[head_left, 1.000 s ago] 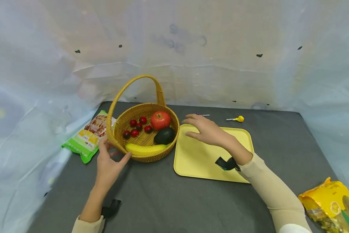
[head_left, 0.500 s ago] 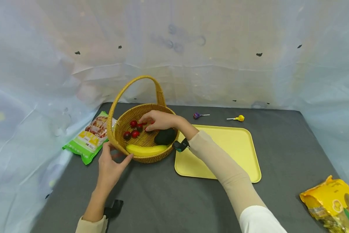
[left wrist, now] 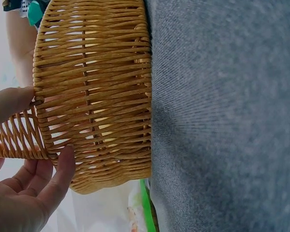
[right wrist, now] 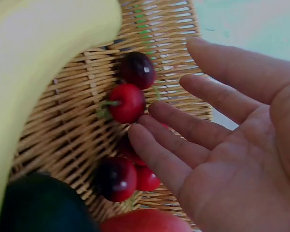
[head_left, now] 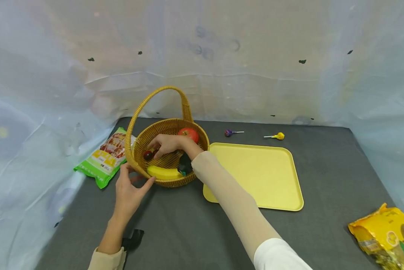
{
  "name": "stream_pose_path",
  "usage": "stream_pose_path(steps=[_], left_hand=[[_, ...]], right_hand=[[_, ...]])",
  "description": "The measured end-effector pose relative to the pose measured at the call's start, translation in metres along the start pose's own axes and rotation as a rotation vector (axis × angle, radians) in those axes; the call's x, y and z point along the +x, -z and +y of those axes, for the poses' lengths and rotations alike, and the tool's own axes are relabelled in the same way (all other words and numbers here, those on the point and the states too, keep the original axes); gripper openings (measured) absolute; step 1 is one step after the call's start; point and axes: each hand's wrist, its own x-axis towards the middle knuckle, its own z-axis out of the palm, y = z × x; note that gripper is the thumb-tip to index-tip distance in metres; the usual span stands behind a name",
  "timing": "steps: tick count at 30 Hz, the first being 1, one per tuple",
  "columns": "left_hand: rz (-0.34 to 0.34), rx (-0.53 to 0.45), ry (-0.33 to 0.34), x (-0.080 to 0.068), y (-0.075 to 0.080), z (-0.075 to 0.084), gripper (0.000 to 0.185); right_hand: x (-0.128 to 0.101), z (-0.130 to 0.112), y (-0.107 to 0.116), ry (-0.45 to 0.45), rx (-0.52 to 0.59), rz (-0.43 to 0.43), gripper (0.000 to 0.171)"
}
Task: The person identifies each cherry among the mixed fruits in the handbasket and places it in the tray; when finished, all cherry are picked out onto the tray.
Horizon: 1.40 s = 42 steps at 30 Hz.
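Observation:
A round wicker basket [head_left: 174,183] with a tall handle stands left of centre. My left hand [head_left: 129,195] grips its near-left rim, thumb on one side of the handle's foot and fingers on the other, as the left wrist view confirms. Inside the basket my right hand [head_left: 169,144] reaches over several cherries [right wrist: 127,103]. In the right wrist view its fingers are loosely extended, with the tips at or touching the cherries; none is held. A banana [head_left: 162,173], a red apple [head_left: 189,133] and a dark avocado [right wrist: 43,208] lie there too, partly covered by my right arm in the head view.
Right of the basket lies a yellow tray [head_left: 256,176]. Behind it are a purple lollipop [head_left: 229,133] and a yellow lollipop [head_left: 279,136]. A green food bag [head_left: 102,159] lies left of the basket, a yellow bag [head_left: 385,234] at the right front.
My right hand has moved left from above the tray into the basket, then further left over the cherries. The left hand stays on the rim.

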Motion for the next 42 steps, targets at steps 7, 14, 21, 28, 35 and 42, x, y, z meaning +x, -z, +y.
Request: stream_pose_path(steps=[7,14,21,28,35,42], left_hand=[[-0.001,-0.015,0.0,0.0,0.0,0.0,0.065],[-0.007,-0.006,-0.011,0.0,0.0,-0.003,0.065],[0.002,-0.006,-0.015,0.0,0.0,-0.002,0.065],[0.001,-0.021,-0.012,-0.001,0.001,0.0,0.064],[0.014,-0.028,-0.016,-0.002,0.001,0.0,0.062],[0.017,-0.001,-0.022,-0.002,0.001,-0.001,0.067]], right_hand=[[0.002,0.005,-0.008,-0.013,0.083,-0.075,0.045],[0.002,0.013,-0.01,-0.062,0.145,-0.125,0.043],[-0.003,0.017,-0.006,0.023,0.184,-0.129,0.026],[-0.057,0.02,0.029,0.217,0.21,0.077,0.036],[-0.146,0.082,0.044,0.184,0.318,0.441,0.031],[-0.164,0.145,0.011,0.077,0.286,0.515,0.031]])
